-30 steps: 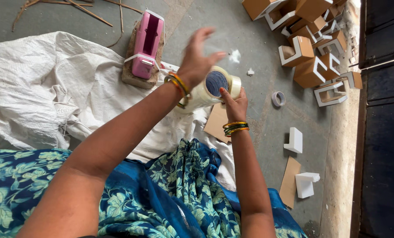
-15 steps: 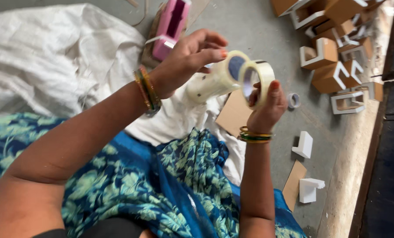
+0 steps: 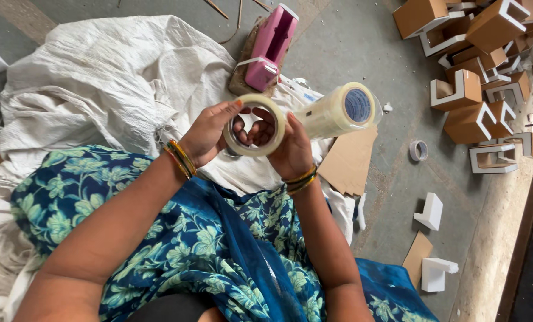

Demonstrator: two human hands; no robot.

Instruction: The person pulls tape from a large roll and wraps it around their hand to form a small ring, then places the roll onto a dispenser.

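Round blue label (image 3: 358,105) on the end of a clear tape stack at centre, brown-and-white cardboard boxes (image 3: 464,89) heaped upper right

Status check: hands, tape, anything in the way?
Left hand and right hand both grip a single tape roll from either side. Stack of tape rolls just behind it. Pink dispenser beyond, apart.

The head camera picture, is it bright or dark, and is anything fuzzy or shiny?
Head view: soft, even daylight, with only faint shadows on the floor; both hands, left and right, and the tape roll they hold look sharp; the sleeve of tape rolls shows a mild sheen; the far right edge is dark; the boxes near the corner look slightly stretched.
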